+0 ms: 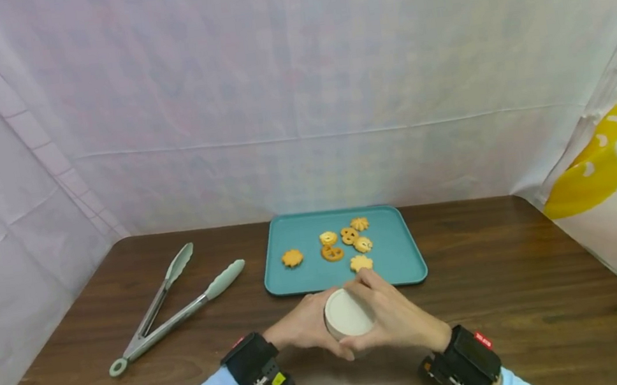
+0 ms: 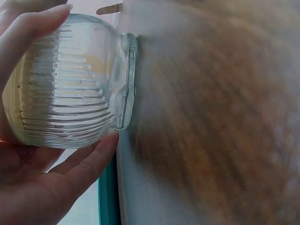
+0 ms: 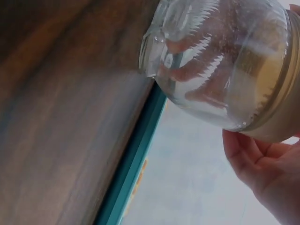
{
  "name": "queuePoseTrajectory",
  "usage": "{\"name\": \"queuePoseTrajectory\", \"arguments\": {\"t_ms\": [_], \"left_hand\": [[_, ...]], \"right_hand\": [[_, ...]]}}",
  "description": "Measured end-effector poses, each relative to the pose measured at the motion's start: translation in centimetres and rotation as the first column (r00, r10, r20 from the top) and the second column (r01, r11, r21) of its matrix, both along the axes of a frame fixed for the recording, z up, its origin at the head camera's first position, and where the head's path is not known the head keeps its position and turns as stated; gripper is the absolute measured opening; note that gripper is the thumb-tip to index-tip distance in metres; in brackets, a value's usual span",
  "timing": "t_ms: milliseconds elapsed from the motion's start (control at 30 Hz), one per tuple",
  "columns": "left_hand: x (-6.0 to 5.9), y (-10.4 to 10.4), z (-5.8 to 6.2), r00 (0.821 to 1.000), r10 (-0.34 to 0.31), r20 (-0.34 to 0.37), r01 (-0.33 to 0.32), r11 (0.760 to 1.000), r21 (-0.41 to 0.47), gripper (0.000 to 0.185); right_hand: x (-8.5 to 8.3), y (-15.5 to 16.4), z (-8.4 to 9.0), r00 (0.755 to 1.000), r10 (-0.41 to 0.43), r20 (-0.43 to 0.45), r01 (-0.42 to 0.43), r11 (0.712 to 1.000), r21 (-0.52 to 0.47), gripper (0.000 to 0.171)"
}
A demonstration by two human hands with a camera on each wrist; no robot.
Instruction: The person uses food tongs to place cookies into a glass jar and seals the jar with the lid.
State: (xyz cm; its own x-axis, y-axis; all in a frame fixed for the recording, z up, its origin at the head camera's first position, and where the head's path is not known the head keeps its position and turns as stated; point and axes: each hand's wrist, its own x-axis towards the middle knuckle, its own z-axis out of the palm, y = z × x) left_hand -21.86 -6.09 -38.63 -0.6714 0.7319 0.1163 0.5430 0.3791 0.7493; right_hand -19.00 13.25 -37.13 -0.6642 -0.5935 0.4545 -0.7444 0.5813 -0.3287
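Biggest risk I see: the glass jar (image 1: 343, 323) slipping. It sits on the tabletop (image 1: 529, 294) just in front of the teal tray (image 1: 397, 252), and ribbed glass is slick. If the two hands turn against each other unevenly, the base could skate on the wood and knock the tray edge, or tip.

Next: the white lid (image 1: 348, 313). If it frees suddenly, the top hand could jerk forward into the cookies (image 1: 350, 245) on the tray, just beyond the fingertips.

Smaller: the tongs (image 1: 174, 305) lie well apart to the left, so I judge them no hazard.

Pose: left hand (image 1: 302, 325) comes in from the left with its grip clamped on the jar body; the left wrist view shows fingers (image 2: 89, 164) curled under the ribbed wall and a fingertip over the top of it. Right hand (image 1: 393, 320) comes from the right, grip closed over the lid, fingers draped across the lid's far edge; the right wrist view shows the palm (image 3: 267, 173) against the lid rim. Both wrists are low, near the tabletop, forearms angled inward.
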Motion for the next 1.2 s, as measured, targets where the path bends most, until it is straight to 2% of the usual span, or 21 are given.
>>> {"name": "queuePoseTrajectory", "arguments": {"t_ms": [267,500,600,700,800,933,1067,1200], "left_hand": [[0.1,0.0,0.1,1.000,-0.008,0.016,0.008,1.000,-0.004,0.092],[0.1,0.0,0.1,1.000,-0.020,0.016,0.020,1.000,-0.004,0.099],[0.1,0.0,0.1,0.999,-0.016,0.029,0.016,1.000,-0.006,0.097],[0.2,-0.1,0.2,0.999,-0.011,0.047,0.011,1.000,-0.011,0.094],[0.3,-0.1,0.3,0.998,-0.010,0.069,0.011,1.000,-0.013,0.094],[0.3,-0.2,0.3,0.997,-0.013,0.081,0.015,1.000,-0.018,0.095],[0.2,-0.3,0.3,0.996,-0.021,0.082,0.022,1.000,-0.010,0.092],[0.2,-0.4,0.3,0.995,-0.029,0.096,0.028,1.000,0.004,0.090]], "right_hand": [[-0.7,0.4,0.1,0.990,0.098,0.103,-0.097,0.995,-0.018,0.064],[0.0,0.2,0.5,0.983,0.068,0.172,-0.066,0.998,-0.018,0.072],[0.7,-0.2,0.6,0.992,0.012,0.123,-0.013,1.000,0.014,0.081],[1.4,-0.7,0.7,0.997,-0.074,0.034,0.072,0.995,0.071,0.088],[2.0,-1.2,0.8,0.986,-0.157,-0.052,0.163,0.979,0.123,0.093],[2.4,-1.5,0.9,0.963,-0.225,-0.146,0.246,0.958,0.150,0.095],[2.6,-1.8,0.9,0.949,-0.249,-0.195,0.277,0.952,0.133,0.092],[2.7,-1.9,0.9,0.950,-0.244,-0.196,0.272,0.954,0.128,0.084]]}}
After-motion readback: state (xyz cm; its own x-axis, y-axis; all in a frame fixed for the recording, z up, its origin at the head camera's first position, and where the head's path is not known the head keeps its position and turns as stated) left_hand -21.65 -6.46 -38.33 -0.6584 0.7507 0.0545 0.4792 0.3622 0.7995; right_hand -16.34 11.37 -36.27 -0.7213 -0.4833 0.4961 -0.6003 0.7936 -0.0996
